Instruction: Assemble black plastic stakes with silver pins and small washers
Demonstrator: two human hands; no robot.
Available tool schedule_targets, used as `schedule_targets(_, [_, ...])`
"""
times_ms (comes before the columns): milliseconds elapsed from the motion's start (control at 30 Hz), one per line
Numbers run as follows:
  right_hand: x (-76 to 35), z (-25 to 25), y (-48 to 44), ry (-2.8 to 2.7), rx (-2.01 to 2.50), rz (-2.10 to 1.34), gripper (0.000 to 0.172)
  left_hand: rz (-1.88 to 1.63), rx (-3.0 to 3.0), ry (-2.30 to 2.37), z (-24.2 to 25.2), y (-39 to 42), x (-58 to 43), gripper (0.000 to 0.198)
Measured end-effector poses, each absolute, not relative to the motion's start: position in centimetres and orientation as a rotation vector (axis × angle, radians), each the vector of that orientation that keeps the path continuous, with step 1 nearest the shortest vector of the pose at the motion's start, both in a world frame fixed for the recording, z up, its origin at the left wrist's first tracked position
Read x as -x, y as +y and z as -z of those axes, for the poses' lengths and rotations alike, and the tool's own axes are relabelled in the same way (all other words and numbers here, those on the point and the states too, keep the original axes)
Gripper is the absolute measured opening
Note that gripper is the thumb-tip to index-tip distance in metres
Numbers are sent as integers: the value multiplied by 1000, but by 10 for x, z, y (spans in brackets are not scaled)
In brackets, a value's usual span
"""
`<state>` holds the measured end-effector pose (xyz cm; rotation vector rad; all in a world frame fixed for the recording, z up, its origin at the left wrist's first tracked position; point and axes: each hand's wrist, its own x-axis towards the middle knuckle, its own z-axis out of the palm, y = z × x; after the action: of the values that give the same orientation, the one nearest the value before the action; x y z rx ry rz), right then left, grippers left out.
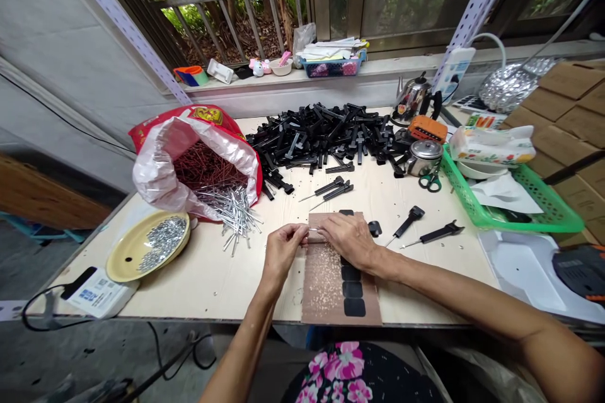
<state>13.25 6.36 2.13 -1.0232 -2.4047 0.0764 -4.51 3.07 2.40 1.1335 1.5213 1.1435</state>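
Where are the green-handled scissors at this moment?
In the head view, the scissors lie toward the right on the table, in front of the lidded metal pot, left of the green basket.

A flat brown board [372, 310] lies on the table [184, 293] by its near edge, pale-speckled on the left. Rounded black squares [351, 290] run down its right side. A thin silvery rod [313, 229], partly hidden, is held crosswise near its far left corner.
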Motion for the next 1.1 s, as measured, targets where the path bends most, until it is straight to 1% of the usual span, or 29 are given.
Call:
schedule_targets(100, [-134,-24,63,-2396,1078,-379,18,-1094,-1219,1557,-27,31,47,31])
schedule_targets(200, [-135,-27,63,-2404,1051,-378,16,-1067,-1232,1530,-31,31,46,31])
schedule_targets(300, [-136,-26,64,-2407,1090,-374,22,-1042,-1263,1522,-34,31,45,31])
schedule_targets(367, [-138,-25,65,-2381,1087,-543,26,-1029,-1280,1514,-34,32,45,31])
schedule_targets(433, [-139,-24,64,-2347,1052,-690,25,-999,-1255,1481,-32,33,46,31])
schedule_targets(500, [-141,-24,62,-2351,1029,-627,24,-936,-1155,1401,-29,35,48,33])
schedule_targets(600, [-143,-24,59,-2387,993,-383,20,-872,-977,1289,-25,36,48,36])
schedule_targets(700, [-143,-24,58,-2398,968,-345,16,-889,-931,1267,-26,37,45,37])
schedule_targets(800, [-144,-23,58,-2419,1014,-316,22,-911,-965,1285,-29,37,43,37])
schedule_targets(867, [-145,-23,59,-2397,1054,-427,25,-905,-990,1302,-30,37,42,36])
schedule_targets(967, [-149,-24,59,-2291,1038,-706,22,-874,-993,1292,-31,37,40,36])
schedule_targets(1033, [-154,-24,60,-2246,991,-780,18,-859,-977,1274,-31,37,37,36])
schedule_targets(1100, [-160,-22,59,-2243,958,-780,16,-844,-971,1266,-31,37,34,36])
